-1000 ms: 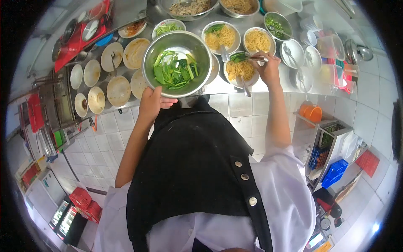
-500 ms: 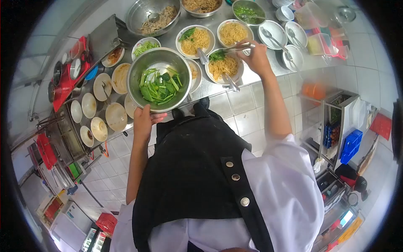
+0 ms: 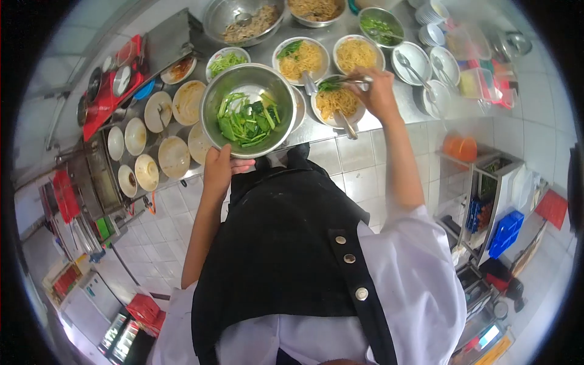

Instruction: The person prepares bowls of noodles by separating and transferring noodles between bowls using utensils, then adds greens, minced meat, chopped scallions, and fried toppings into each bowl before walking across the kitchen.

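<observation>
My left hand [image 3: 220,172] grips the near rim of a steel mixing bowl [image 3: 210,131] holding cut leafy greens [image 3: 246,121]. Closed around metal tongs [image 3: 351,79], my right hand [image 3: 380,94] is over the right side of the counter. The tongs' tips reach greens at the back of a nearby bowl of noodles [image 3: 336,104], which has a spoon [image 3: 347,125] leaning out of its front. Behind it stand a noodle bowl topped with greens [image 3: 299,59] and a plain noodle bowl [image 3: 358,55]. Another bowl is partly hidden behind the mixing bowl.
Large steel bowls of cooked meat [image 3: 261,23] and chopped greens [image 3: 380,27] line the back. White bowls with spoons [image 3: 409,64] stand at right. Several used bowls [image 3: 173,157] sit at left. The counter edge [image 3: 420,118] runs in front of my feet.
The whole view has shifted, so the counter things appear further right. My right hand stays at the same noodle bowl with the tongs, and my left still holds the mixing bowl.
</observation>
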